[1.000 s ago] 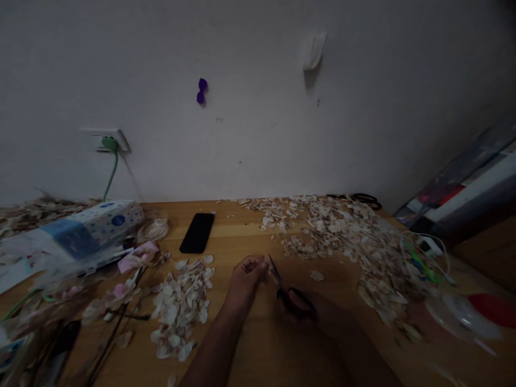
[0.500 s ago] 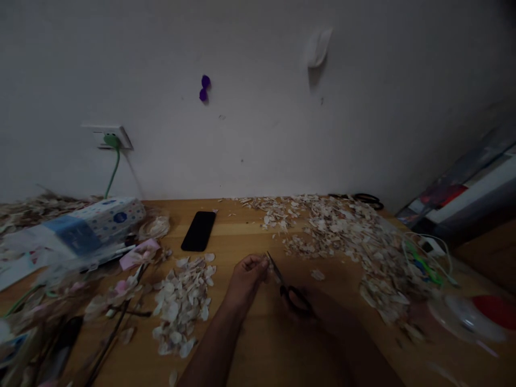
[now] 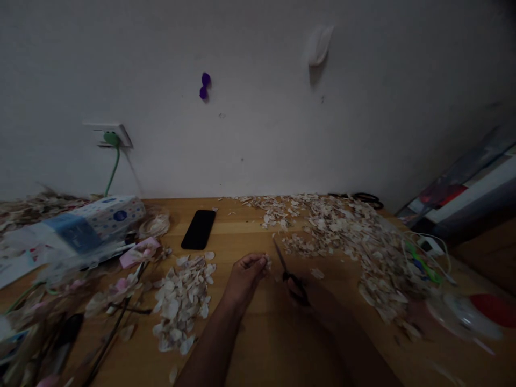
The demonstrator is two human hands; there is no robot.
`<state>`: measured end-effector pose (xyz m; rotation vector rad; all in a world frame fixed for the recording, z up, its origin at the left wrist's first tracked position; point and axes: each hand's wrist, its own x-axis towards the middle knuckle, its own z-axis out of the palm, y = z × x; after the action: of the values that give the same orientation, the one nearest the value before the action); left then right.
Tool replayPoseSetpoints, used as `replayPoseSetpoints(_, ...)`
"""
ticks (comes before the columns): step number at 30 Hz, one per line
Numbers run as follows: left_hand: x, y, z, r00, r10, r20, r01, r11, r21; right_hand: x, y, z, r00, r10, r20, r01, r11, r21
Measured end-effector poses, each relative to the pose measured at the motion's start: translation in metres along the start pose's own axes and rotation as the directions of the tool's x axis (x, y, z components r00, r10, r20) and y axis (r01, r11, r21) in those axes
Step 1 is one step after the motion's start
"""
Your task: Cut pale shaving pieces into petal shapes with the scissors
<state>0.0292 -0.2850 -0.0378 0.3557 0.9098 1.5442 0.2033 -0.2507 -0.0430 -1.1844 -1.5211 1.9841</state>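
My left hand (image 3: 246,275) is raised over the middle of the wooden table, thumb and fingertips pinched on a small pale petal (image 3: 268,262). To its right, my right hand (image 3: 312,294) grips black-handled scissors (image 3: 297,287). Their narrow blades point up and away, apart from the petal, and look closed together. A heap of trimmed-looking pale petals (image 3: 183,301) lies left of my left forearm. Beyond my right hand spreads a wide scatter of petal scraps (image 3: 342,228). One loose petal (image 3: 317,273) rests close to my right hand.
A black phone (image 3: 198,229) lies behind the petal heap. At left are a tissue pack (image 3: 116,215), artificial blossoms on a dark stem (image 3: 116,322) and plastic wrap. On the right sit a white cable (image 3: 445,252) and a red round object (image 3: 494,309). A wall (image 3: 258,123) bounds the back.
The scissors have moved slightly right, away from the petal at my left fingertips, and point more upright. My left hand has stayed nearly still, keeping its pinch.
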Motion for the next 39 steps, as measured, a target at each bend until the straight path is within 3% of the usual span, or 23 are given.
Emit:
replayPoseSetpoints(6,-0.001,-0.004,0.001,0.996,0.08,-0.049,-0.084,0.992,-0.091,0.014,0.004,0.01,0.95,-0.241,-0.2,0.217,0.967,-0.136)
replayPoseSetpoints(9,-0.004,-0.004,0.006,0.993,0.105,-0.053,-0.112,0.984,-0.139,0.01,0.005,0.022,0.889,-0.38,-0.254,0.282,0.893,-0.351)
replayPoseSetpoints(11,-0.006,-0.005,0.009,0.991,0.124,-0.043,-0.129,0.977,-0.172,0.006,0.007,0.029,0.856,-0.438,-0.275,0.247,0.813,-0.527)
replayPoseSetpoints(15,-0.006,-0.008,0.013,0.987,0.151,-0.058,-0.161,0.958,-0.239,0.001,0.006,0.036,0.853,-0.434,-0.289,0.122,0.706,-0.698)
replayPoseSetpoints(20,-0.004,-0.01,0.014,0.974,0.149,-0.17,-0.192,0.942,-0.276,0.0,0.003,0.036,0.888,-0.401,-0.225,0.088,0.628,-0.773)
replayPoseSetpoints(32,-0.002,-0.013,0.01,0.971,0.142,-0.191,-0.188,0.95,-0.249,-0.001,0.0,0.035,0.909,-0.36,-0.21,0.052,0.599,-0.799)
replayPoseSetpoints(39,0.0,-0.011,0.011,0.951,0.131,-0.281,-0.225,0.914,-0.336,-0.004,-0.001,0.039,0.906,-0.37,-0.205,0.045,0.567,-0.822)
